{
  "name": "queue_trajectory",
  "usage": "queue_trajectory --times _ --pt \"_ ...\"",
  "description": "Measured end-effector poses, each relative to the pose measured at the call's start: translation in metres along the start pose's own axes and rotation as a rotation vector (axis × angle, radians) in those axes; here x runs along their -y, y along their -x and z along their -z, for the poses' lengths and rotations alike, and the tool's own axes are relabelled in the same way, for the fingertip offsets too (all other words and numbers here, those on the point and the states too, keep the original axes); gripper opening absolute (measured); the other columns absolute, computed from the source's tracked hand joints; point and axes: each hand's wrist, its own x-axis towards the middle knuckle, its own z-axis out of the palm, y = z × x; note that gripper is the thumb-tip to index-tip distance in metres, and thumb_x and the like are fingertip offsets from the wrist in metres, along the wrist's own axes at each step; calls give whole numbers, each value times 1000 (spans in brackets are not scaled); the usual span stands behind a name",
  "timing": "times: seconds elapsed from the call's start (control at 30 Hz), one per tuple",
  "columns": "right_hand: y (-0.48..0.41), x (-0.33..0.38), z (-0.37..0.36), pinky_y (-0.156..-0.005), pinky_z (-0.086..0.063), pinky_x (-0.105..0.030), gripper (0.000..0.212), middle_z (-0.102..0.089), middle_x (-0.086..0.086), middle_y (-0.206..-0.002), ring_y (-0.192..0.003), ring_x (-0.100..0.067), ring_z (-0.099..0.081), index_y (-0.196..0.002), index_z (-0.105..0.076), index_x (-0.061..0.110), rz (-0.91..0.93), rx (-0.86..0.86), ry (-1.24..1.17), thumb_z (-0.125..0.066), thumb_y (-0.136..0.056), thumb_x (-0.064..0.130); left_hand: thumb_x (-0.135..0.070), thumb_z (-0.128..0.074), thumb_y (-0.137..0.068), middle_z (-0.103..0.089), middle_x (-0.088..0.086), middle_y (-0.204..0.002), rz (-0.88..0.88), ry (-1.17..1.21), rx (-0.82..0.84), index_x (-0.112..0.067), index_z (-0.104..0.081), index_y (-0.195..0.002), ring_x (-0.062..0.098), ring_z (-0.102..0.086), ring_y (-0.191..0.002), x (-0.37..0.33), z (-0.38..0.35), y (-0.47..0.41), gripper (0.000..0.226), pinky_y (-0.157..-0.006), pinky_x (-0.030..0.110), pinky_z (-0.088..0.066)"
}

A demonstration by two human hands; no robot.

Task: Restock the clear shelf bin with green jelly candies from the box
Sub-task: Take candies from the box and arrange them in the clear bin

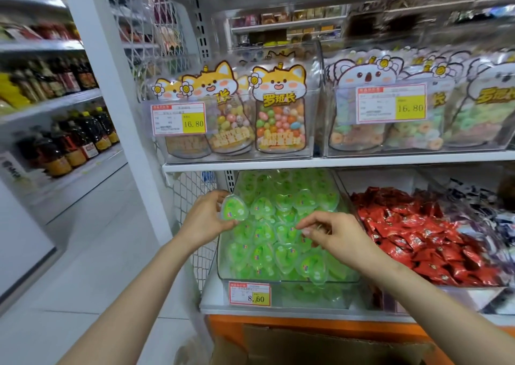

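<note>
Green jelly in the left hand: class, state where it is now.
Head view, left of centre: the left hand holds the green jelly at the upper-left edge of the clear bin, above the piled jellies.

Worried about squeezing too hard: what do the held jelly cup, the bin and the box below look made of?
Jelly cup: thin glossy clear plastic, green jelly showing through; probably flexible. Bin: rigid transparent plastic, perhaps acrylic; contents visible through walls. Box: dull brown, creased flap, likely cardboard.

Bin mouth open; shelf board close overhead.
</note>
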Motion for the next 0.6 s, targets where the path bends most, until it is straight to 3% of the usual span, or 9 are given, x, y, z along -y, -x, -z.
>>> queue_trajectory --times 0.17,0.37,0.47,0.6 --pt "-1 -2 -1 -59 -43 -16 19 -62 14 -68 -60 -13 -54 -81 -69 25 14 14 7 -66 -85 7 -32 -82 -67 -60 9 -115 20 -162 140 -13 -51 -129 23 -56 -98 4 5 -36 72 -81 29 -46" --pt "-2 -3 1 -58 -42 -15 16 -61 13 -67 -57 -10 -53 -82 -69 24 31 31 13 -66 -85 9 -32 -80 -70 -57 6 -116 7 -205 246 -16 -50 -130 23 -53 -106 5 -1 -55 69 -88 29 -45" --pt "-2 -3 2 -58 -43 -15 16 -60 15 -65 -58 -10 -54 -81 -69 25 37 31 14 -66 -85 9 -39 -78 -70 -56 6 -118 -5 -293 287 -21 -50 -132 25 -47 -113 9 -7 -60 70 -96 32 -41" --pt "-1 -2 2 -64 -48 -25 18 -60 14 -68 -61 -17 -57 -81 -67 27 43 42 11 -66 -86 10 -45 -70 -77 -45 10 -131 -17 -450 290 -26 -42 -139 29 -35 -125 9 -13 -60 71 -105 31 -30"
